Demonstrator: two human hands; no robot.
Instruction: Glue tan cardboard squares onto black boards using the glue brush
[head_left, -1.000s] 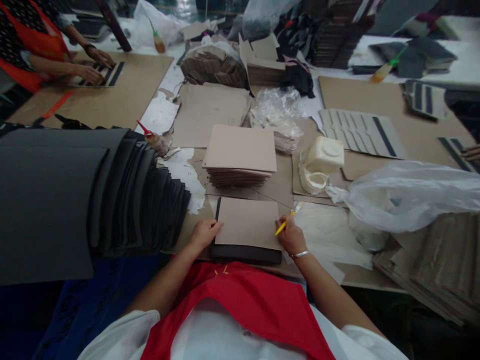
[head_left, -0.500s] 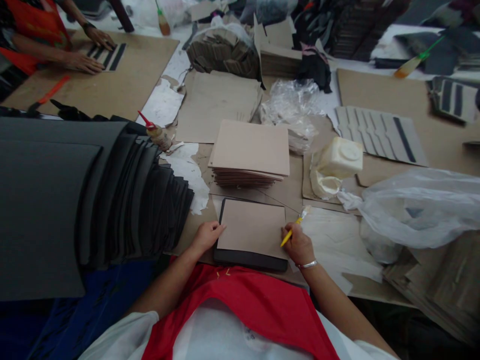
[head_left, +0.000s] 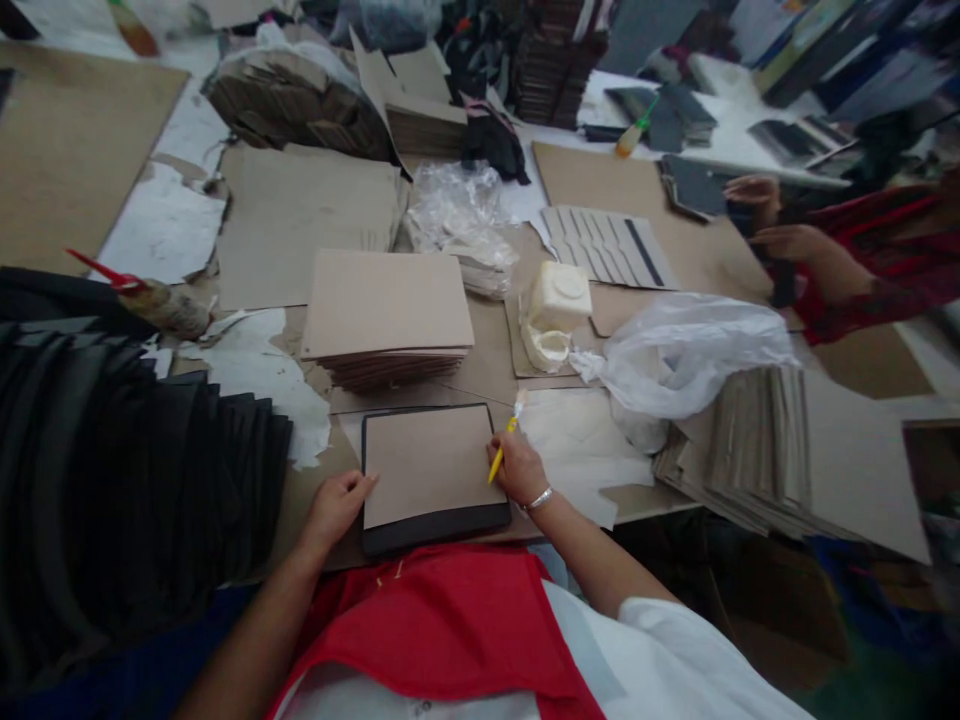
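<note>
Head cam: we've 1 tan board, plain, flat, rectangular, on a slightly bigger blk pad showing mostly along the near side. Board's btwn our L hand, touching its L edge (can't tell if pinching), & R hand, closed round a yellow brush at its R edge, bristles pointing away.

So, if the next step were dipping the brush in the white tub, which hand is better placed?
Probably the right hand: it holds the yellow brush and is nearer the white tub. The left hand rests at the left edge of the brown sheet.
</note>
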